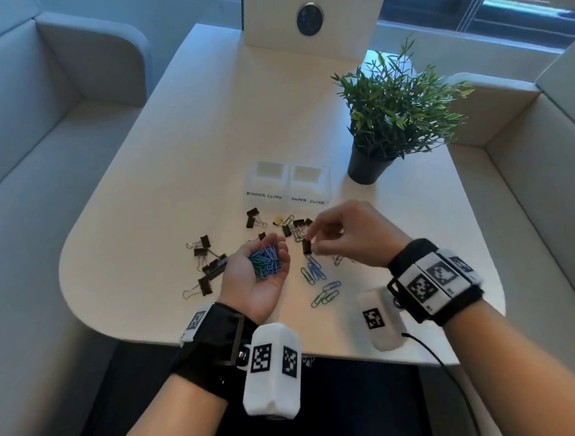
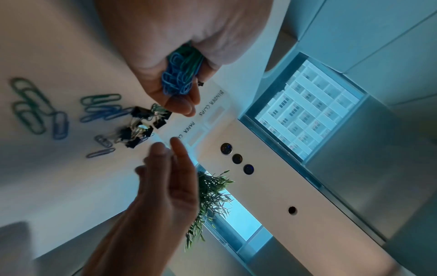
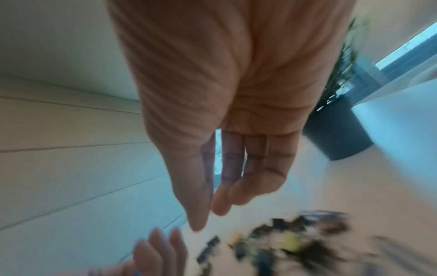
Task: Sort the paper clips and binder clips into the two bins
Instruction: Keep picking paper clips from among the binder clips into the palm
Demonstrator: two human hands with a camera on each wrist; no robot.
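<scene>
My left hand (image 1: pixel 246 278) lies palm up over the table, its fingers curled round a bunch of blue and green paper clips (image 1: pixel 265 262), also seen in the left wrist view (image 2: pixel 182 74). My right hand (image 1: pixel 315 241) hovers just right of it, thumb and fingertips close together; the right wrist view (image 3: pixel 208 218) shows nothing between them. A black binder clip (image 1: pixel 307 246) sits right at those fingertips. Two white bins stand behind: "BINDER CLIPS" (image 1: pixel 268 181) on the left, "PAPER CLIPS" (image 1: pixel 311 183) on the right.
Black binder clips (image 1: pixel 209 260) lie scattered at the left, a mixed pile (image 1: pixel 295 225) sits before the bins, and loose paper clips (image 1: pixel 317 273) lie near the front. A potted plant (image 1: pixel 367 168) stands at the right. A white tagged block (image 1: pixel 381 318) sits at the table's front edge.
</scene>
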